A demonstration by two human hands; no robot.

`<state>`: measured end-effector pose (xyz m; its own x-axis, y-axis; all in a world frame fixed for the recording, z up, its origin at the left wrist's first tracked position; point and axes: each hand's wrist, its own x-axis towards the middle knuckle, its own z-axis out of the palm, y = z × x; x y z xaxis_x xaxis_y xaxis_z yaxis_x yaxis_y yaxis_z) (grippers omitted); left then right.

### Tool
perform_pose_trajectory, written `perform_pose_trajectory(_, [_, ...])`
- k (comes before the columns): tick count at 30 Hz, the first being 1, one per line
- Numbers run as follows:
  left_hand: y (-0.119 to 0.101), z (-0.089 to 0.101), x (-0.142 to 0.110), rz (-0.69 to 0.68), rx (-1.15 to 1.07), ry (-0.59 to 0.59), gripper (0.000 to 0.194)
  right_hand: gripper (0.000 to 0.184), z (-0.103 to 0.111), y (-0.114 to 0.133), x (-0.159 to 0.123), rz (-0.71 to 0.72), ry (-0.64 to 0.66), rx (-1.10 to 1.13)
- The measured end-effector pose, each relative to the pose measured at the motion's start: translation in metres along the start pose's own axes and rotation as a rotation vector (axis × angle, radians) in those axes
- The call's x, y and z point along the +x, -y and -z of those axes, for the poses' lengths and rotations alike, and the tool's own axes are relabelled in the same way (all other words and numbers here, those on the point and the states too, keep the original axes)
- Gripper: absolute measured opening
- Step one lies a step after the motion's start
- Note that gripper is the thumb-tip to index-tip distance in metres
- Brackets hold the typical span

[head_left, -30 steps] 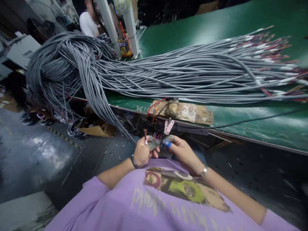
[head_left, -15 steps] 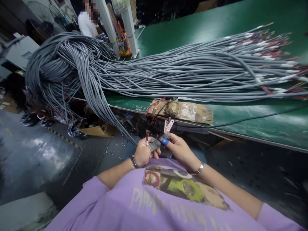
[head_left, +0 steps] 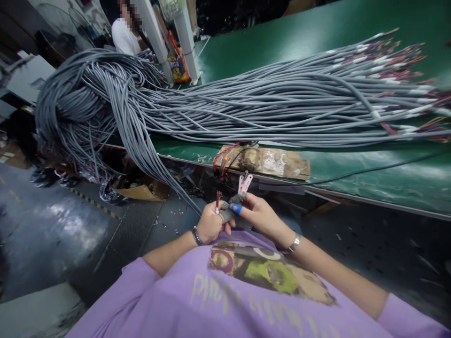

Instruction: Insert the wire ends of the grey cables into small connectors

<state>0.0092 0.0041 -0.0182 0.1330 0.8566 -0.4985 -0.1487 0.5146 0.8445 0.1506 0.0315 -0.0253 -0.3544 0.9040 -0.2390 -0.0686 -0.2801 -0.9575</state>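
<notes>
Head view. 2 hands, close together before the waist. Left hand (head_left: pixel 210 226) is closed around a cable (head_left: pixel 217 210); its thin wires (head_left: pixel 219 197) poke up, too small to count. Right hand (head_left: pixel 265 217), 1 blue wrap (head_left: pixel 236 208) on thumb, presses fingertips close against the left's; cannot tell what it pinches. 1 pink clip (head_left: pixel 244 183) just beyond. 1 wooden board (head_left: pixel 282 163) lies at the green table's (head_left: pixel 373 183) near edge. Gray cables (head_left: pixel 246 109) sprawl across, too many to count. 1 co-worker (head_left: pixel 124 37), upper left.
</notes>
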Motion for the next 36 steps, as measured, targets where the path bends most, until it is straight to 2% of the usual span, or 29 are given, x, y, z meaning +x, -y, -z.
perform_pose_trajectory(9, [0.003, 0.002, 0.004, -0.02, -0.111, -0.022, 0.045, 0.04, -0.002, -0.009, -0.004, -0.029, -0.129, 0.08])
perform_pose_trajectory(16, [0.003, 0.004, 0.003, -0.008, -0.123, -0.008, 0.044, 0.038, -0.001, -0.005, -0.004, -0.081, -0.096, 0.14])
perform_pose_trajectory(23, [-0.007, 0.005, -0.001, 0.004, -0.086, 0.014, 0.046, 0.038, 0.008, -0.006, -0.003, -0.122, -0.121, 0.405])
perform_pose_trajectory(27, [-0.013, 0.008, -0.001, 0.054, -0.073, 0.094, 0.049, 0.045, 0.012, -0.003, 0.004, -0.109, -0.146, 0.466])
perform_pose_trajectory(31, [-0.018, 0.009, 0.003, 0.113, -0.093, 0.211, 0.052, 0.048, 0.012, 0.006, 0.017, -0.11, -0.077, 0.438])
perform_pose_trajectory(36, [-0.023, 0.003, 0.012, 0.139, -0.119, 0.268, 0.049, 0.049, 0.008, 0.017, 0.028, -0.09, -0.074, 0.435])
